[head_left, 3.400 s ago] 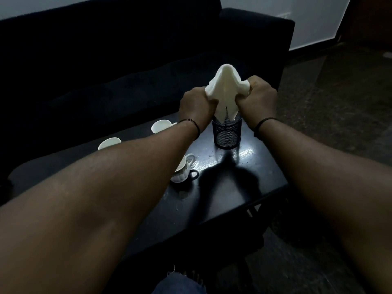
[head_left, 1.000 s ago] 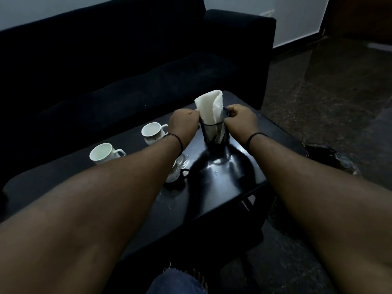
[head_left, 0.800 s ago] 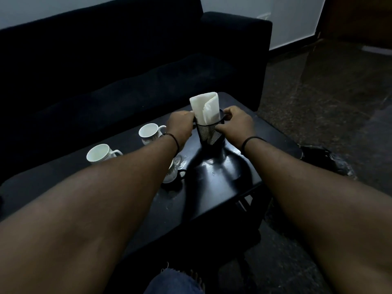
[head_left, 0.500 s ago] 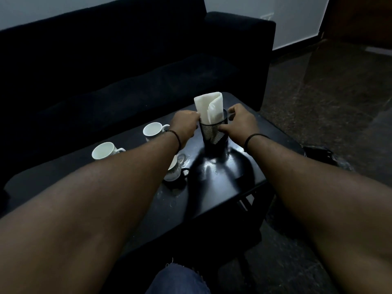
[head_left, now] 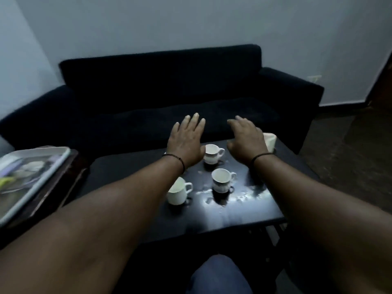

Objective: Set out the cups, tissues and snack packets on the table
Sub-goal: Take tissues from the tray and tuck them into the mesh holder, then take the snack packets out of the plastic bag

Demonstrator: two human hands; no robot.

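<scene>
Three white cups (head_left: 220,179) upright on glossy black worktop (head_left: 131,177); tissues (head_left: 269,141) behind right hand (head_left: 246,139). Left hand (head_left: 186,141) spread, right loosely open, both empty. Dark sofa (head_left: 161,90) beyond.

Both hands, left (head_left: 186,143) and right (head_left: 246,141), hover empty, fingers spread.

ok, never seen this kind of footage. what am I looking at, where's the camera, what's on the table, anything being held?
There is no machine here: a person wears one wide-angle camera on the head, looking down at their own bare arms. The left hand and right hand hover open over a dark coffee table, holding nothing. Three white cups stand on it, and white tissue peeks out behind the right hand. A white tray with blurred contents sits at left, a dark sofa behind.
</scene>
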